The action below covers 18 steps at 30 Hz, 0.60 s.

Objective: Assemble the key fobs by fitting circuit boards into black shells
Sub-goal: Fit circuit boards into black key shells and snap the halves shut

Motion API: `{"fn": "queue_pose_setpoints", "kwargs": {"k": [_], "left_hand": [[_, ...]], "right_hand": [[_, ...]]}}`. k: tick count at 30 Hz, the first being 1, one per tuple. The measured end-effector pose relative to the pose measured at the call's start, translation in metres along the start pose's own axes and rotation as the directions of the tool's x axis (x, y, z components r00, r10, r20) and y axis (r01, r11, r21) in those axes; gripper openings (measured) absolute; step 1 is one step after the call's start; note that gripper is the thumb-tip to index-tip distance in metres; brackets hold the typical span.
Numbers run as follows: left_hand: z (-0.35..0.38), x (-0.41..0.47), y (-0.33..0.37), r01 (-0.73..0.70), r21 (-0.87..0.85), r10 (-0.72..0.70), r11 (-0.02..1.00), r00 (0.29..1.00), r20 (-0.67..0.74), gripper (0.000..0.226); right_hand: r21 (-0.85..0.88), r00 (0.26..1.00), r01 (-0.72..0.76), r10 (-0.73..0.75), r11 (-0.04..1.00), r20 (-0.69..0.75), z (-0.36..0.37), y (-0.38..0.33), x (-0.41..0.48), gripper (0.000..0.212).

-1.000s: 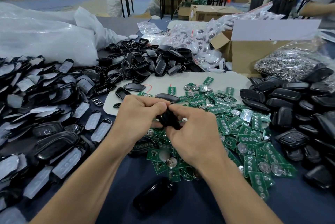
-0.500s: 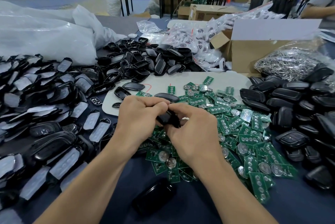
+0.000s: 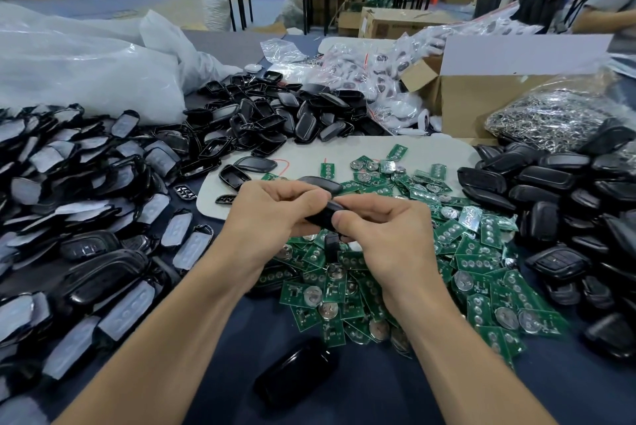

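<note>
From the head camera, the person's two bare forearms reach forward over a table covered with dark blue cloth (image 3: 361, 397). The left hand (image 3: 272, 218) and the right hand (image 3: 385, 235) meet in the middle of the view, and between them is one black shell (image 3: 325, 214). It is lifted above the table. The left hand has its fingers curled round the shell's left end. The right hand pinches the other end with thumb and bent fingers. The hands cover most of the shell, so I cannot tell whether a board sits inside it. A small dark piece (image 3: 332, 244) shows just under the hands; I cannot tell whether it is held or lies on the heap.

Directly below and to the right of the hands lies a loose heap of green circuit boards (image 3: 481, 270), many with round silver cells on them. One glossy black fob (image 3: 296, 373) lies alone on the cloth, between the two forearms.

On the left is a big pile of film-covered shells (image 3: 86, 184). At the far side lies another pile of open shell halves (image 3: 275, 118), next to a pale mat (image 3: 344, 153). On the right, closed dark fobs (image 3: 550, 190) are stacked. Behind them stand a cardboard box (image 3: 481, 98) and a bag of metal rings (image 3: 543, 118).
</note>
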<state>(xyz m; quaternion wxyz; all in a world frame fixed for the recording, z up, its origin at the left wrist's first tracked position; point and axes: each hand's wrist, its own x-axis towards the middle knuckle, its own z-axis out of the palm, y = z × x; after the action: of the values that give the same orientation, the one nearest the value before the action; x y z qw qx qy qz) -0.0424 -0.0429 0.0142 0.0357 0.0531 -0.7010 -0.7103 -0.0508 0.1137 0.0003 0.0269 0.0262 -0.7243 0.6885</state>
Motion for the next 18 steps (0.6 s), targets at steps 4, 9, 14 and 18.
{"fn": "queue_pose_setpoints", "kwargs": {"k": [4, 9, 14, 18], "left_hand": [[-0.0008, -0.0001, 0.001, -0.05, -0.005, 0.05, 0.999, 0.999, -0.022, 0.02], [0.0037, -0.0011, 0.0006, -0.105, -0.016, 0.105, 0.994, 0.994, -0.031, 0.025], [0.0034, -0.001, 0.0004, -0.103, -0.114, 0.106, 0.988, 0.994, 0.015, 0.025], [0.0035, -0.0003, -0.001, -0.191, -0.043, 0.193, 0.981, 0.981, 0.032, 0.023]], "right_hand": [[0.029, 0.998, -0.014, 0.012, 0.999, 0.066, -0.0034, -0.0016, 0.0008, 0.027], [0.063, 1.0, -0.01, 0.009, 0.998, 0.024, -0.0044, -0.0012, 0.0023, 0.032], [0.102, 0.996, 0.081, -0.076, 0.991, -0.049, -0.001, -0.0002, 0.0009, 0.036], [0.031, 0.991, 0.128, -0.127, 0.991, -0.045, -0.0047, 0.0001, 0.0036, 0.032]]}}
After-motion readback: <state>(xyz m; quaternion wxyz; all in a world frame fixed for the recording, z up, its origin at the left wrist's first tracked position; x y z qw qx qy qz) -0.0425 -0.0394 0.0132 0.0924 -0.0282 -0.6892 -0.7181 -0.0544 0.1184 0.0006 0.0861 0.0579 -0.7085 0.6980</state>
